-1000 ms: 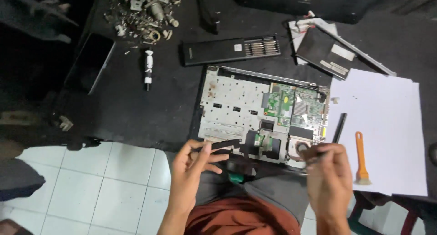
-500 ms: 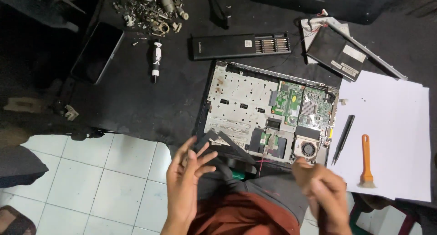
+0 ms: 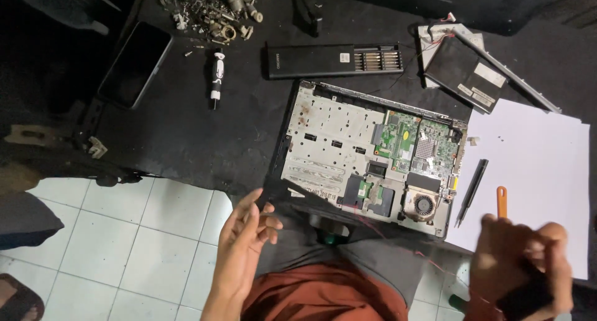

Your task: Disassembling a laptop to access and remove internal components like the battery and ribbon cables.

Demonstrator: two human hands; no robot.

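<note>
The opened laptop base (image 3: 367, 156) lies on the black table (image 3: 186, 128) just ahead of the person's lap, its grey metal plate, green circuit boards and small round fan bared. Half a second ago both hands were at its near edge; now the left hand (image 3: 245, 234) hangs open and empty beside the near-left corner, while the right hand (image 3: 519, 265) has drawn away over the white paper sheet (image 3: 535, 159), curled round something dark and blurred that I cannot make out. Below the table, white floor tiles (image 3: 124, 234)
</note>
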